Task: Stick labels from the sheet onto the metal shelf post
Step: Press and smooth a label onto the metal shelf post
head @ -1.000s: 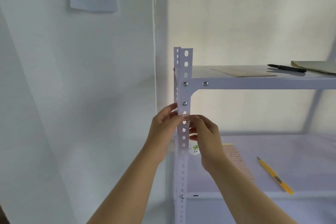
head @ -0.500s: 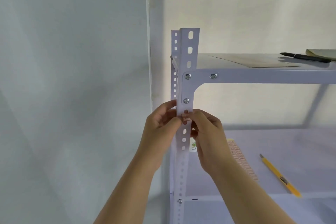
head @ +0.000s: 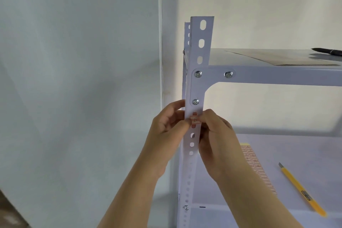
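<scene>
A white perforated metal shelf post [head: 200,52] stands upright in the middle of the view. A small label [head: 195,120] with red print lies across the post's front face, just below a screw. My left hand [head: 167,133] wraps the post's left edge, its thumb pressing the label's left end. My right hand [head: 215,140] comes from the right, its fingertips pressing the label's right end onto the metal. The label sheet [head: 256,166], printed in red, lies on the lower shelf behind my right forearm, partly hidden.
A yellow utility knife [head: 301,190] lies on the lower shelf [head: 305,153] to the right. On the top shelf [head: 268,75] rest a brown paper [head: 281,59] and a black pen [head: 327,52]. A white wall fills the left side.
The camera has come closer and tilted down, so the post looks larger. Both hands stay on the post at the same spot, pressing the label.
</scene>
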